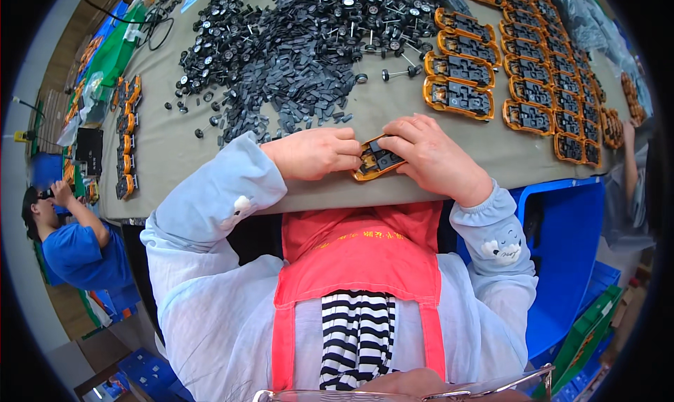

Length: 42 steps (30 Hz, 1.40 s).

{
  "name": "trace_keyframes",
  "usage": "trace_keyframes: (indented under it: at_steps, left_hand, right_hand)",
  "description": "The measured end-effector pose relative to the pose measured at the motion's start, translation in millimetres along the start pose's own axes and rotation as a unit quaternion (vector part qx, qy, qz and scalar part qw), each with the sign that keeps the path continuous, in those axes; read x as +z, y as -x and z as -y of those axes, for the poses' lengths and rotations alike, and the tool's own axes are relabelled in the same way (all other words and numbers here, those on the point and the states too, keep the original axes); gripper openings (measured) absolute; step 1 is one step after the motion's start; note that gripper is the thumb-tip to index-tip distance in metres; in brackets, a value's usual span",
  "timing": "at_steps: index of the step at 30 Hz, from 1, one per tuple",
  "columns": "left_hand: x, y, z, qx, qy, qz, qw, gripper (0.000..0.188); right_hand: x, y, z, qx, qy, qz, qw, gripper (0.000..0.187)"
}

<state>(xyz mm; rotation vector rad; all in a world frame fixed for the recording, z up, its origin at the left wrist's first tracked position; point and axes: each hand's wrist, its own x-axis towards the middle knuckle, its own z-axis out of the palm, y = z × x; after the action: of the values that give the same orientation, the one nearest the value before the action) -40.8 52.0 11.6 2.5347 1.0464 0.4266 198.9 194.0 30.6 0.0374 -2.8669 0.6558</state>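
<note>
An orange toy car body point(368, 167) with a black underside lies tilted near the table's front edge, underside up. My left hand point(314, 153) is closed, its fingertips against the car's left end. From the other side, my right hand point(439, 156) grips the car's right end, with fingers over the top of it. Part of the car is hidden under the right fingers; whether a small part is pinched there cannot be seen. Just beyond the left hand spreads a heap of small flat black plastic pieces point(295, 79).
Wheel-and-axle sets point(217, 44) are heaped behind the black pieces. Rows of upturned orange car bodies point(460, 71) fill the right side, with another line of cars point(126, 139) far left. A blue bin point(562, 248) stands below the table's right edge. A co-worker point(81, 240) is at left.
</note>
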Motion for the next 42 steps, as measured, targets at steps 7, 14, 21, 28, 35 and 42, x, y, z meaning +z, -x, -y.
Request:
trace_keyframes:
  at_steps: [7, 14, 21, 28, 35, 42]
  left_hand:
    - [-7.1, 2.7, -16.6, 0.06, -0.138, 0.016, 0.988, 0.028]
    - [14.6, 16.8, -27.7, 0.005, -0.167, -0.044, 0.985, 0.023]
    - [14.6, 49.6, -42.5, -0.063, -0.174, -0.16, 0.97, 0.022]
    - [5.4, 158.8, -40.0, -0.409, -0.16, -0.405, 0.802, 0.019]
    - [-11.3, 208.0, -19.9, -0.502, -0.223, -0.379, 0.745, 0.023]
    - [-11.6, 244.4, -23.7, -0.559, -0.134, -0.29, 0.765, 0.017]
  right_hand:
    - [-3.9, 2.6, 4.5, 0.002, -0.023, -0.006, 1.0, 0.051]
    - [-8.9, -3.8, 19.0, 0.011, -0.007, -0.012, 1.0, 0.042]
    - [-19.2, -50.8, -49.1, 0.048, 0.157, -0.151, 0.975, 0.009]
    - [-11.7, -60.9, -89.5, 0.043, 0.208, -0.05, 0.976, 0.013]
    - [-36.5, -51.2, -38.4, 0.105, -0.037, -0.17, 0.979, 0.021]
    - [-35.8, 9.8, 7.4, 0.126, -0.104, -0.153, 0.975, 0.02]
